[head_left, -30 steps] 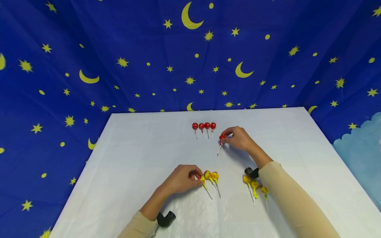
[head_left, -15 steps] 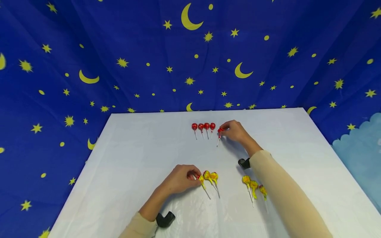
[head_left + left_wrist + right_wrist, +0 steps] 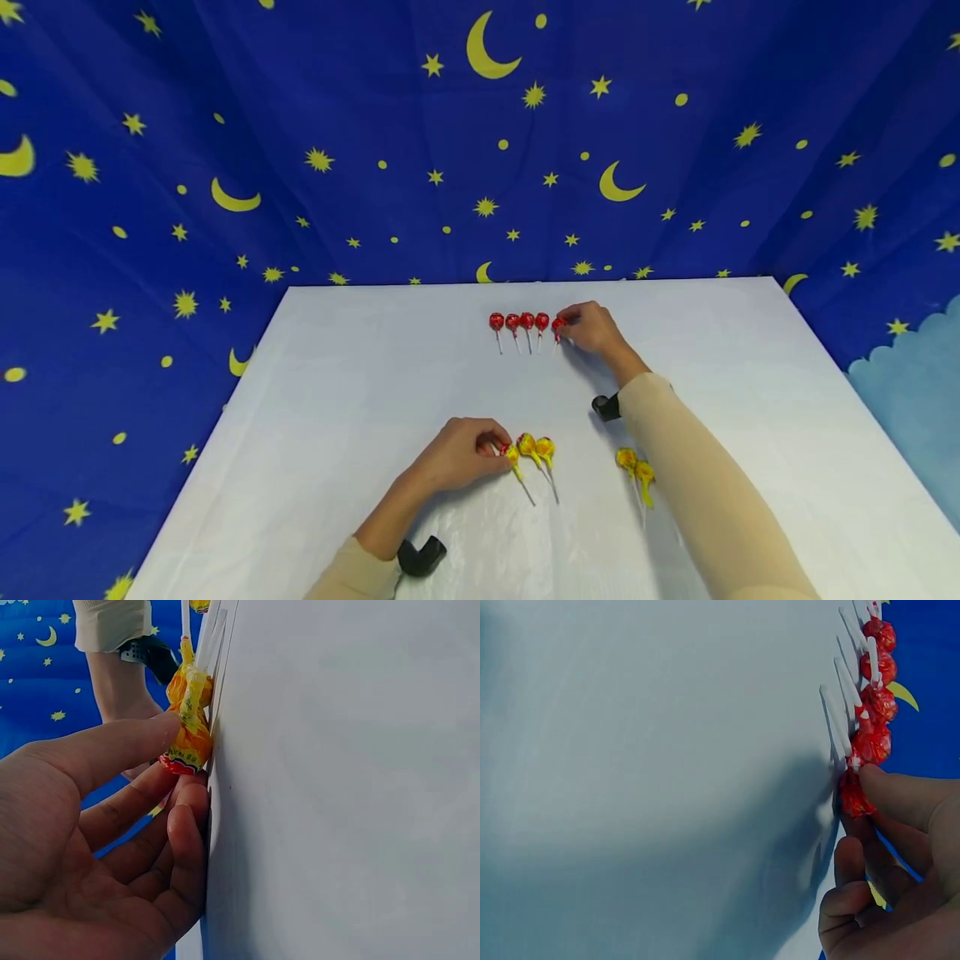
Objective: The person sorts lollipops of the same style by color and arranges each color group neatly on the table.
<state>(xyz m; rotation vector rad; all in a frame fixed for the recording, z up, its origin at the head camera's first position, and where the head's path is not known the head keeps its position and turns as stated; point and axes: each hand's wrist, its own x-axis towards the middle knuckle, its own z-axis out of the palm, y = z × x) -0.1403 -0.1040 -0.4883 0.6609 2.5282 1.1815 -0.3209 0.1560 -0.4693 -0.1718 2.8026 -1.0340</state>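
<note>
Near the back of the table, the right hand pinches a red lollipop by its head, at the right end of a row of red lollipops. In the right wrist view, thumb and fingers of the right hand hold the red wrapper, stick on the table. Closer to the front, the left hand pinches a yellow lollipop, left of two other yellow ones. The left wrist view shows the left hand with its thumb on the yellow and red wrapper.
More yellow lollipops lie beside the right forearm, whose sleeve partly covers that area. The white table meets a blue cloth with yellow moons and stars. Black devices are strapped at both wrists.
The right hand has moved toward the back with its red lollipop, up beside the row of red ones. The left hand has stayed about where it was, on the yellow lollipop.
</note>
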